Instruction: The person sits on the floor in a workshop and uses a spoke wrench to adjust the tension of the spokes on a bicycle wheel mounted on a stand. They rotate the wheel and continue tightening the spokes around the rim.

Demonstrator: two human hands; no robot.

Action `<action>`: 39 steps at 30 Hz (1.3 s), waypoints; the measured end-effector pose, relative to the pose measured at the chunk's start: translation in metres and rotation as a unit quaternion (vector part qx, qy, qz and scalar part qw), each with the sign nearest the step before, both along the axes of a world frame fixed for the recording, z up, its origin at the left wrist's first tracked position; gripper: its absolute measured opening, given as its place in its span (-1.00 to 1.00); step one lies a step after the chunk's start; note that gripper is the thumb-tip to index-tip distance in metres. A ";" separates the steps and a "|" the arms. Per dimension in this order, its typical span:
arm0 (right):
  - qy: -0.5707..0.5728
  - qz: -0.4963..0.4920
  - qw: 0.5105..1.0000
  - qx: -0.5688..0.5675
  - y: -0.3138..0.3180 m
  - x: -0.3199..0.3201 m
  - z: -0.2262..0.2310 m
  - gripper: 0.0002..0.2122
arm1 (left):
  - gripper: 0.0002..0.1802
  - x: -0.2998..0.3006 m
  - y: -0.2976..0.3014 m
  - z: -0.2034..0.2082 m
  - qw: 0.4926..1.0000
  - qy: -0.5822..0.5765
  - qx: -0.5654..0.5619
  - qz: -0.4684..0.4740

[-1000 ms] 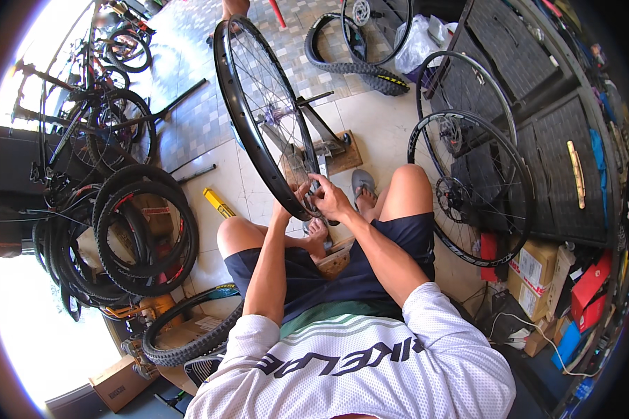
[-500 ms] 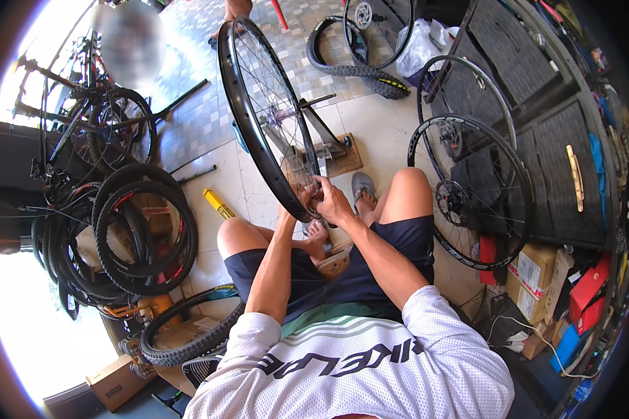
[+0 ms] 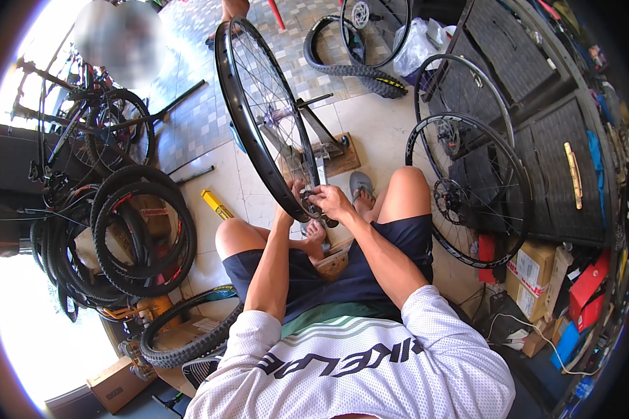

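Note:
A black bicycle wheel [image 3: 248, 133] without a tire stands upright before me, its hub held in a truing stand [image 3: 316, 126] on a wooden base [image 3: 346, 150]. My right hand [image 3: 330, 202] is at the wheel's near end, on the spoke side of the rim. Its thumb and fingers are pinched together; whatever they grip is too small to make out. My left hand [image 3: 285, 209] is at the rim's near left side, with its fingers mostly hidden behind the rim and spokes.
Two wheels [image 3: 468, 192] lean by dark drawers [image 3: 559, 160] on the right. Tires [image 3: 147, 230] and bikes [image 3: 119, 129] crowd the left. A yellow box [image 3: 217, 204] lies by my left knee. Farther off are a loose tire [image 3: 356, 71] and a person's blurred shape [image 3: 119, 42].
My right hand's fingers have shifted slightly down and left, closing nearer the rim. A silver upright of the stand now shows above them. The left hand stays about in place.

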State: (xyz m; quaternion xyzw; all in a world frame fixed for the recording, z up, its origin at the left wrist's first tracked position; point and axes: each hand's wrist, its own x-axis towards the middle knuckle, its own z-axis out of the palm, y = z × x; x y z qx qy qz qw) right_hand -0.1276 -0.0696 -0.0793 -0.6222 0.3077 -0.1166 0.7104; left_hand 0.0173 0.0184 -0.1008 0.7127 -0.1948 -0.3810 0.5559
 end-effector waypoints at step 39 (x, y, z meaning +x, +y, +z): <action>0.064 -0.006 0.962 -0.265 0.001 -0.008 0.024 -0.45 | -0.39 -0.016 -0.005 0.048 0.960 -0.180 0.184 -0.107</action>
